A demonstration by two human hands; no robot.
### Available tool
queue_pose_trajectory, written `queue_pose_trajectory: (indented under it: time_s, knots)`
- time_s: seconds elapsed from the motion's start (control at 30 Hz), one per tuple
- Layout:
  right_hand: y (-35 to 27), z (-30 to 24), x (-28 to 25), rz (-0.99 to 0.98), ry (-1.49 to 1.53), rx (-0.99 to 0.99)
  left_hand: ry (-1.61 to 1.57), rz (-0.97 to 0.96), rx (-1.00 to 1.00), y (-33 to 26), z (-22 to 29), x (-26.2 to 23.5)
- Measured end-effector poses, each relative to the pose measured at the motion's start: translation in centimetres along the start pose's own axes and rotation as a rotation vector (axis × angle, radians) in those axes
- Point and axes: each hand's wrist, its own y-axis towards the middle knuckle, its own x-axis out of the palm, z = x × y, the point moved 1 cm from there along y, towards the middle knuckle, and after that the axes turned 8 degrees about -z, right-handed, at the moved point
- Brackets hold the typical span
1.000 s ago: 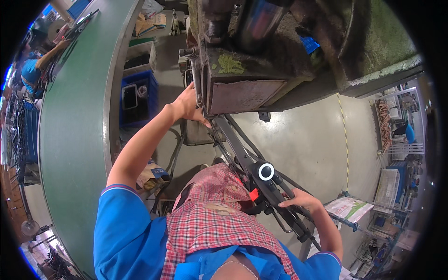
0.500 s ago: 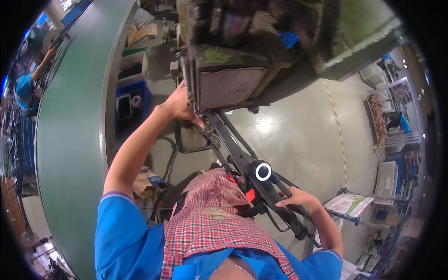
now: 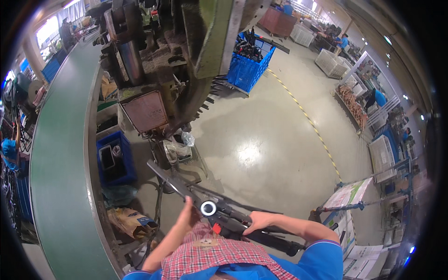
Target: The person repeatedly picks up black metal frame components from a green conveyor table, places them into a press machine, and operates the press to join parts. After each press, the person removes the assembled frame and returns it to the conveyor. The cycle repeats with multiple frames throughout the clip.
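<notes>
A long black metal frame assembly [image 3: 219,212] is held low in the view, above a red plaid apron [image 3: 219,252]. Its long axis runs diagonally, one end pointing up-left toward the press machine [image 3: 154,70], the other down-right. A white ring [image 3: 208,208] sits near its middle. The left hand [image 3: 189,215] is closed on the frame just left of the ring. The right hand [image 3: 257,220] is laid over it to the right, fingers curled around the bars. A blue bin [image 3: 114,158] stands on the floor beside the green conveyor [image 3: 56,177].
</notes>
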Motion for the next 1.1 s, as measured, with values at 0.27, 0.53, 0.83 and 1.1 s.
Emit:
queue_pose_trajectory:
  time_s: [0.27,0.53,0.83,1.1]
  knots:
    - [-1.6,-0.8,3.5,-0.046,-0.019,-0.251,-0.280,0.275,0.320,-4.2,-6.1,3.1]
    - [-4.3,-16.1,14.2,0.213,-0.573,-0.657,-0.387,0.290,1.037,-29.4,-2.6,3.7]
    - [-10.3,-35.4,37.5,-0.004,-1.316,-1.390,-0.084,0.179,2.099,-62.9,-19.6,-4.5]
    - [2.1,-43.1,55.8,-0.007,-1.813,-1.608,-0.396,1.004,2.067,-59.7,-41.2,-22.5]
